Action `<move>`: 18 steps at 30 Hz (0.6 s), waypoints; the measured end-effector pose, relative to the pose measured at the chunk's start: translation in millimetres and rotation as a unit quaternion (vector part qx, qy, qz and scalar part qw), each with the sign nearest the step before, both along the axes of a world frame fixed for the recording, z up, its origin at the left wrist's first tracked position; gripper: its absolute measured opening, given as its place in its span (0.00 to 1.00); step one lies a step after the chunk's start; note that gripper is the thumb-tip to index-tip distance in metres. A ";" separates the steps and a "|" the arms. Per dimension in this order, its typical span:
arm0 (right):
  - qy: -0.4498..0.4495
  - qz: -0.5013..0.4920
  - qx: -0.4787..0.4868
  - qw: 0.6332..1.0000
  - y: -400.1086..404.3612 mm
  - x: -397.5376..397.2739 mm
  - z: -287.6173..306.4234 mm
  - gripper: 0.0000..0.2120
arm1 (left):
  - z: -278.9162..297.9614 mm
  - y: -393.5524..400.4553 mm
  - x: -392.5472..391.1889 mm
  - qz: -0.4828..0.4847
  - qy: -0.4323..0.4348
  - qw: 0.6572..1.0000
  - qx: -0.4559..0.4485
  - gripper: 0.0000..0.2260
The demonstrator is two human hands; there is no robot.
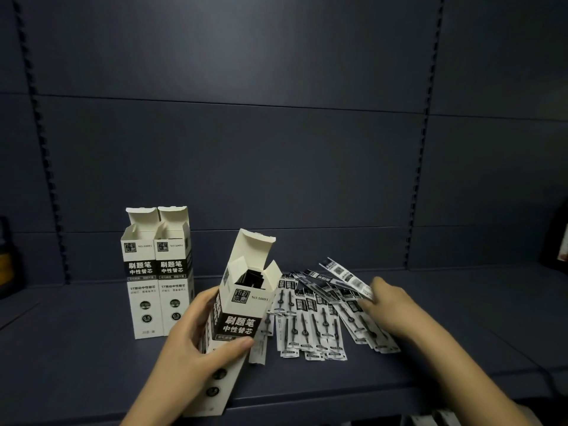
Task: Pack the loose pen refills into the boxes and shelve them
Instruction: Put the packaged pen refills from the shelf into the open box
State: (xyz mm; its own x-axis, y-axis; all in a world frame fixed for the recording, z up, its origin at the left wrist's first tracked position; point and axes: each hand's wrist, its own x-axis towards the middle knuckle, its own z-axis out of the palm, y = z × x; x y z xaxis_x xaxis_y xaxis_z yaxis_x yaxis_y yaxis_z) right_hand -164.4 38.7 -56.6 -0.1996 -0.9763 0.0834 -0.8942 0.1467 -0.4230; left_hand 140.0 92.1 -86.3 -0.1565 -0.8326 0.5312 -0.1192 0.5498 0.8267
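My left hand grips a white and black refill box, tilted toward me with its top flaps open; dark refill packets show inside its mouth. To its right, several loose pen refills in clear sleeves lie fanned on the dark shelf. My right hand rests on the right side of that pile, fingers pinching one refill sleeve that sticks up and to the left. Two more open boxes stand upright side by side at the left, behind my left hand.
The dark back panel with perforated uprights closes off the shelf behind. The shelf's front edge runs just below my wrists. Dim objects sit at the far left edge and far right edge.
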 end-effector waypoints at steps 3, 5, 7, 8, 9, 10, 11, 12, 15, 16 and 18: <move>-0.025 0.025 -0.062 0.997 9.5 10.9 4.0 0.12 | 0.7 1.0 -0.1 0.002 0.003 1.000 0.003 0.26; -0.054 0.054 -0.089 0.993 17.2 22.3 8.4 0.13 | 0.7 1.2 0.3 0.004 0.003 1.000 0.004 0.26; -0.086 0.099 -0.123 0.984 24.6 35.8 13.2 0.14 | -0.2 0.6 1.2 0.007 0.008 1.000 0.005 0.27; -0.091 0.122 -0.142 0.978 28.5 42.2 16.1 0.14 | -1.0 0.2 1.7 0.007 0.010 1.000 0.006 0.27; -0.094 0.140 -0.162 0.972 32.8 48.1 19.2 0.14 | -1.6 -0.2 2.0 0.007 0.011 1.000 0.008 0.27; -0.102 0.154 -0.180 0.966 37.6 53.6 22.8 0.14 | -2.2 -0.5 2.2 0.005 0.012 1.000 0.010 0.28; -0.120 0.167 -0.198 0.958 42.4 58.5 26.8 0.14 | -3.1 -0.9 2.6 0.004 0.014 1.000 0.012 0.28; -0.151 0.181 -0.216 0.948 46.8 62.2 30.7 0.13 | -3.8 -1.5 3.0 0.004 0.015 1.000 0.015 0.30; -0.287 0.229 -0.243 0.898 60.5 74.4 45.1 0.10 | -4.8 -2.3 3.9 0.004 0.019 1.000 0.020 0.31; -0.328 0.243 -0.246 0.879 65.1 78.3 49.7 0.08 | -5.0 -2.3 3.8 0.004 0.019 1.000 0.021 0.31; -0.393 0.260 -0.257 0.844 73.6 85.9 58.1 0.06 | -5.6 -2.1 3.9 0.005 0.021 1.000 0.023 0.32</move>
State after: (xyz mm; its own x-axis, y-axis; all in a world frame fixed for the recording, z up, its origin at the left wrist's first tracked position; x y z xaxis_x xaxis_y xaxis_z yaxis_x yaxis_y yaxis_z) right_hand -78.5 112.2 1.5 0.0533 -0.8239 0.5642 -0.1942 -0.5628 -0.8035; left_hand 143.9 90.0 -92.0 -0.1261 -0.8577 0.4985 -0.0899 0.5103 0.8553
